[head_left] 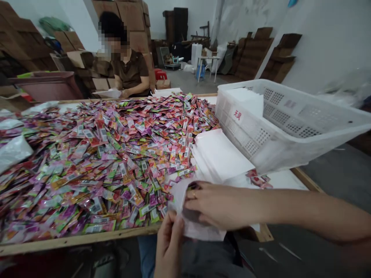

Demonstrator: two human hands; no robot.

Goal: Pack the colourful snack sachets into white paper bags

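Note:
At the table's near edge, my left hand (pixel 171 235) pinches the rim of a white plastic bag (pixel 199 230) between thumb and fingers. My right hand (pixel 210 204) reaches into the mouth of that bag from the right; its fingertips are hidden inside, so what they hold cannot be seen. Just left of the bag spreads a big heap of small colourful candy-like sachets (pixel 116 154), mostly pink, purple, green and orange. Behind my right hand lies a stack of flat white bags (pixel 222 152).
A white perforated plastic basket (pixel 290 143) with white bags inside stands at the table's right. A wooden rim (pixel 72 238) edges the table. Across it sits another person (pixel 131 73) with white material in hand. White bags (pixel 14 152) lie far left; cardboard boxes (pixel 131 23) stand behind.

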